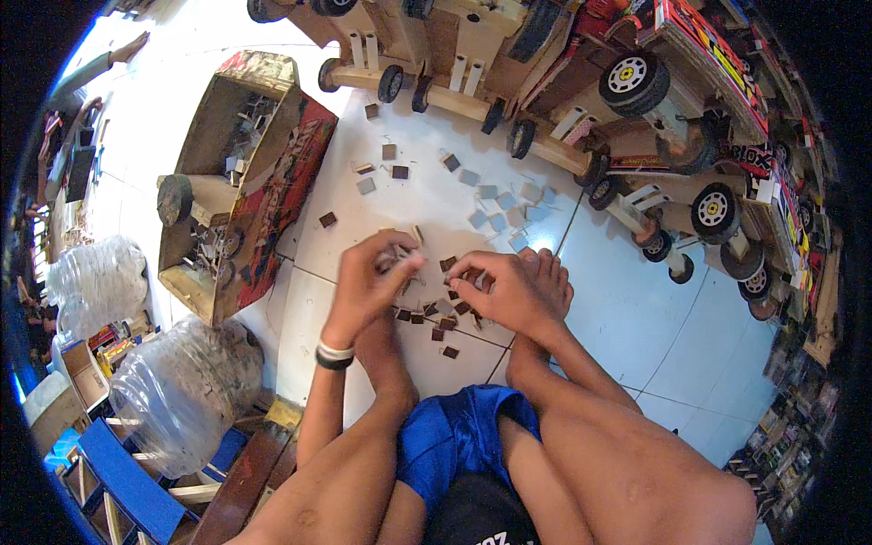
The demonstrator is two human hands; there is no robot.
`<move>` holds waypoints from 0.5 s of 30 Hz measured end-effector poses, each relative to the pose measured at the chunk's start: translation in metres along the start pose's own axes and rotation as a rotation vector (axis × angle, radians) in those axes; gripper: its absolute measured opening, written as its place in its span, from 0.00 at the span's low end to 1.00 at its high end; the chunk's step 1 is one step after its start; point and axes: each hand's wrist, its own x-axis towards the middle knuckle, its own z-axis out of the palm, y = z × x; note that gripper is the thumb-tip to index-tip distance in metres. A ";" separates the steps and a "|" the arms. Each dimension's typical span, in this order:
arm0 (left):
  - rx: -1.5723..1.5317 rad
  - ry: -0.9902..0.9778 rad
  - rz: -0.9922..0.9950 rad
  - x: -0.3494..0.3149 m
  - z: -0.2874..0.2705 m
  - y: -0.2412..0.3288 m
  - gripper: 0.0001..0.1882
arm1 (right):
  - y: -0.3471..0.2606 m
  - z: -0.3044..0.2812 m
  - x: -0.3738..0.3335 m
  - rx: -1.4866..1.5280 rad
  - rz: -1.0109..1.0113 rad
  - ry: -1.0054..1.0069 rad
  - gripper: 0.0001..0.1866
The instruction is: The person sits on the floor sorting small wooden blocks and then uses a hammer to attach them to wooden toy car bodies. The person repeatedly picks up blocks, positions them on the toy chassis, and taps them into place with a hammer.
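Observation:
My left hand is raised over the floor with curled fingers, closed around something small and pale that the fingers mostly hide. To its right, my right hand reaches down beside my right foot. Its thumb and forefinger come together in a pinch, and what lies between them is too small to make out. Dark brown square pieces, some with a thin wire, lie scattered below and between my hands. Farther off lie grey square pieces and a few darker squares.
A worn wooden toy truck body with small pieces inside stands at the left. Wooden toy trucks with black wheels crowd the far and right sides. Large clear plastic bottles and a blue wooden frame lie at lower left. Another person's arm shows far left.

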 end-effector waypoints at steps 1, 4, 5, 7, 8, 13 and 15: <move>-0.091 0.053 -0.076 -0.002 -0.008 -0.001 0.12 | 0.002 0.003 0.000 -0.067 -0.100 0.064 0.10; -0.426 0.212 -0.184 -0.009 -0.028 -0.008 0.14 | 0.012 0.013 0.002 -0.243 -0.350 0.178 0.14; -0.598 0.263 -0.179 -0.011 -0.030 -0.011 0.15 | 0.017 0.014 0.003 -0.283 -0.396 0.169 0.16; -0.895 0.317 -0.175 -0.016 -0.031 -0.018 0.17 | 0.025 0.019 0.001 -0.442 -0.457 0.101 0.18; -1.020 0.320 -0.175 -0.019 -0.031 -0.020 0.18 | 0.028 0.023 0.001 -0.561 -0.473 0.045 0.19; -1.136 0.351 -0.263 -0.028 -0.031 -0.027 0.20 | 0.037 0.031 0.003 -1.004 -0.617 -0.101 0.22; -1.065 0.357 -0.289 -0.028 -0.028 -0.030 0.20 | 0.036 0.029 0.006 -0.919 -0.800 0.054 0.26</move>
